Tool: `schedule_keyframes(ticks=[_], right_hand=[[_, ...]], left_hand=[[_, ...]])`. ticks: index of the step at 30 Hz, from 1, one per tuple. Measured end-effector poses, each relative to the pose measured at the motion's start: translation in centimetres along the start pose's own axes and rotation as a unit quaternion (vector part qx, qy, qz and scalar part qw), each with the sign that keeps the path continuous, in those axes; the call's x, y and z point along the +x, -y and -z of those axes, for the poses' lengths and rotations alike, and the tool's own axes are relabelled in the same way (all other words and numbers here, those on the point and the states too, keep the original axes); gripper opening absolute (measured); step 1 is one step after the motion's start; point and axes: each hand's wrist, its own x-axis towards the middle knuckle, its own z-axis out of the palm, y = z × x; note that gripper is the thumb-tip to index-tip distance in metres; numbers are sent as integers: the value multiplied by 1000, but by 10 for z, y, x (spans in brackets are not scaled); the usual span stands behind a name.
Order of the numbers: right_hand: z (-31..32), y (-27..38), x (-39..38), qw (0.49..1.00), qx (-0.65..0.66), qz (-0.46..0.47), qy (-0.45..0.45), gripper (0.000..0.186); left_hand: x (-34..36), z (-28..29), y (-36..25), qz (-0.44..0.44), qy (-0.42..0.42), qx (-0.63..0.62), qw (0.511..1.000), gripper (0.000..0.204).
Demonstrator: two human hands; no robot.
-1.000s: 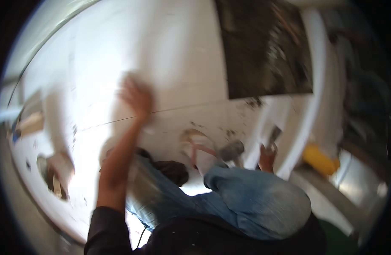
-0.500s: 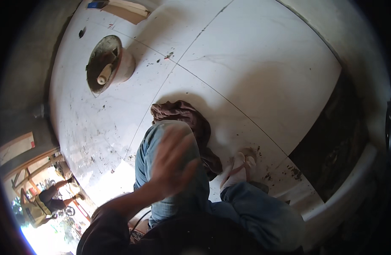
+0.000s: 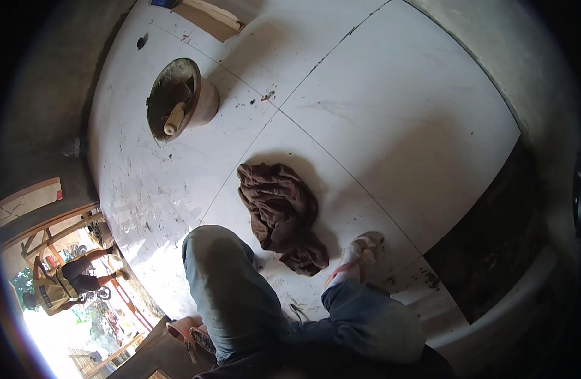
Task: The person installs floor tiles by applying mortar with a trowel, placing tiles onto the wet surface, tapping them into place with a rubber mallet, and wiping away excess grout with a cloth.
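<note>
Looking down between the wearer's legs, I find neither hand in sight, so I have no way to say whether the fingers are spread, curled or gripping anything. Closest to me are the left knee (image 3: 218, 252), bent, and the right leg (image 3: 376, 322), angled outward and ending in a sandalled foot (image 3: 353, 262). The brown cloth (image 3: 278, 205) lies crumpled on the white tiled floor (image 3: 417, 114), ahead of the gap between the legs. Its long axis slants: the narrower near end sits just beside the sandalled foot, while the broad bunched end lies farther out and to the left. I cannot judge which hand is nearer to it. Off to the right, well apart from the cloth, the tiles stop at a dark patch (image 3: 486, 240). Beyond the cloth, to the left, I see a bucket (image 3: 205, 104) with a pale handle (image 3: 175, 120) inside it, then some cardboard (image 3: 205, 19). Farthest, at lower left, another person (image 3: 66, 284) shows against bright daylight.
</note>
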Motion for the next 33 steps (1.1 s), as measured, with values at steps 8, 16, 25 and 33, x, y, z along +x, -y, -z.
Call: schedule_keyframes(ticks=[8, 16, 25, 33], right_hand=[[-8, 56, 16, 990, -60, 128, -1, 47], [-30, 357, -187, 669, 47, 585, 457, 84], [-69, 446, -194, 697, 98, 588, 398, 93], [-2, 737, -33, 789, 86, 604, 77, 68]], left_hand=[[-10, 229, -106, -253, 266, 12, 930, 32], [248, 271, -160, -129, -417, -82, 896, 94], [223, 286, -283, -353, 177, -533, 748, 61], [347, 373, -240, 33, -648, -291, 703, 72]])
